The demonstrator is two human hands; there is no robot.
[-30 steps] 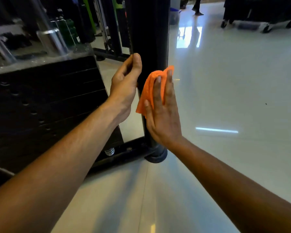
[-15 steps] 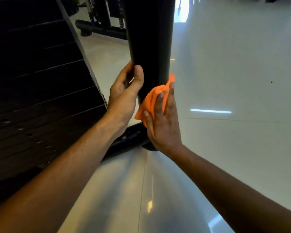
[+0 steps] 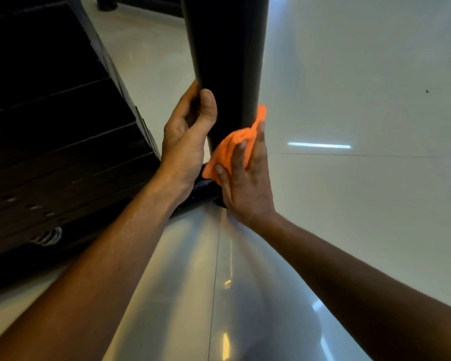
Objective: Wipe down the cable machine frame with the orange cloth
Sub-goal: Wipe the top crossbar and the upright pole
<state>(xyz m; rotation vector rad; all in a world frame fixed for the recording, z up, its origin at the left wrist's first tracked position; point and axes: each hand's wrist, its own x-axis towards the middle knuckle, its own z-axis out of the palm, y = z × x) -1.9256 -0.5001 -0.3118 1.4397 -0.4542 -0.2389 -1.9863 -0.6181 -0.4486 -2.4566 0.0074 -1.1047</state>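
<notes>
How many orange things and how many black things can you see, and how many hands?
Orange: 1, the cloth
Black: 2, the post and the weight stack
Hands: 2, the left hand and the right hand
Total: 5

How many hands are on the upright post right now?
2. The left hand grips the black post on its left edge; the right hand presses the orange cloth against its right side, lower down.

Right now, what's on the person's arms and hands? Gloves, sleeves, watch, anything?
Nothing is worn. The left hand and right hand are bare, with no gloves and no rings visible on the fingers. Both forearms are bare to the frame edge, with no sleeves, watch or wristband, and no markings show.
</notes>
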